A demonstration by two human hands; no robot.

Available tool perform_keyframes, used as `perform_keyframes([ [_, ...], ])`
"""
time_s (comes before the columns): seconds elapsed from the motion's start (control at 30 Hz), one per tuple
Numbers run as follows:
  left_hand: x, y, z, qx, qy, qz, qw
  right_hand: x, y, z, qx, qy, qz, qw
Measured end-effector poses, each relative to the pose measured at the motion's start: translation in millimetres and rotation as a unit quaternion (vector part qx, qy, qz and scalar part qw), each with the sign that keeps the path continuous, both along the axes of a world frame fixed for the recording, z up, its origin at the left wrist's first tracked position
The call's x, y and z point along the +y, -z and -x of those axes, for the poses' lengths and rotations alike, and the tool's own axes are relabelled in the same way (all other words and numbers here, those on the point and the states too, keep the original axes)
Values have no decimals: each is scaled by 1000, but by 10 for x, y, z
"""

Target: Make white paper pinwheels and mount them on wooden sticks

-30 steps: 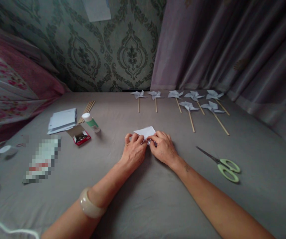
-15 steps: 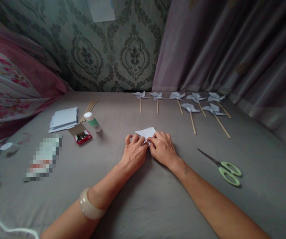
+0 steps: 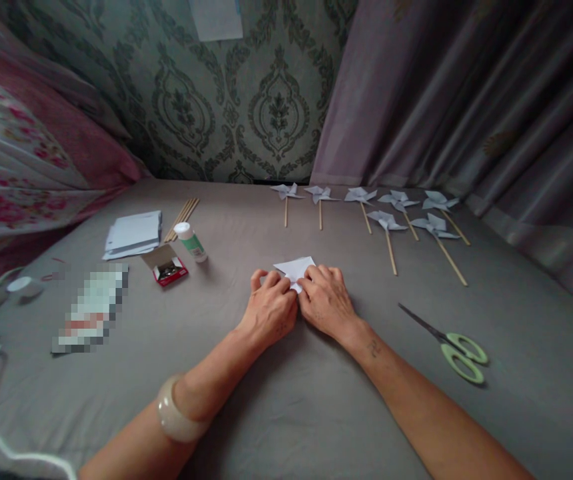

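Note:
A piece of folded white paper (image 3: 296,268) lies on the grey cloth in the middle, its pointed corners showing beyond my fingers. My left hand (image 3: 270,303) is closed on the paper's near left side, fingers bent. Right beside it, my right hand (image 3: 327,300) grips the near right side, its fingertips meeting the left ones. The paper's near edge is mostly hidden beneath both hands. To the right of my right hand lie scissors (image 3: 449,340) with green handles, blades pointing away to the left.
Several paper pinwheels (image 3: 389,223) on sticks lie at the back right. At the left are a paper stack (image 3: 134,233), wooden sticks (image 3: 182,219), a glue bottle (image 3: 191,243), a small red box (image 3: 171,272) of metal bits, a blurred packet (image 3: 94,310) and a white cable (image 3: 11,453).
The view has shifted slightly, so the surroundings sit a little differently. Both hands stay on the paper, with only small movements of the fingers.

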State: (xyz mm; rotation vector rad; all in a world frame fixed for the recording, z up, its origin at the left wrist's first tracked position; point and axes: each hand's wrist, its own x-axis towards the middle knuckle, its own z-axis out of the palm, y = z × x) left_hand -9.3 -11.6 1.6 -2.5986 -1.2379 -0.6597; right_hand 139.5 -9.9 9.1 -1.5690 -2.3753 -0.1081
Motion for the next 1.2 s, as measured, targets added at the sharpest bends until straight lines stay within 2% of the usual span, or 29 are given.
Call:
perform_keyframes([
  [0.17, 25, -27, 21, -4, 5, 1, 1000, 12, 20, -12, 45, 13, 7, 999],
  [0.27, 41, -37, 47, -5, 2, 6, 1000, 45, 83, -48, 142, 43, 1, 989],
  [0.43, 64, -50, 95, -10, -20, 0, 1000, 121, 186, -134, 340, 95, 2, 936],
  [0.63, 72, -64, 121, -15, -40, 0, 999, 185, 245, -177, 434, 87, 2, 897],
  [0.8, 78, -51, 125, -22, -47, -5, 999, 263, 295, -240, 542, 151, 6, 827],
  [0.9, 69, -39, 92, -21, -24, 10, 999, 328, 325, -301, 598, 187, 7, 780],
  [1.0, 50, -29, 11, -4, 15, 24, 1000, 377, 340, -339, 642, 193, 8, 742],
  [1.07, 42, -21, -55, 12, 37, 24, 999, 388, 337, -346, 652, 189, 7, 734],
  [1.2, 60, 8, -156, 53, 61, 15, 997, 362, 305, -341, 633, 193, 13, 749],
])
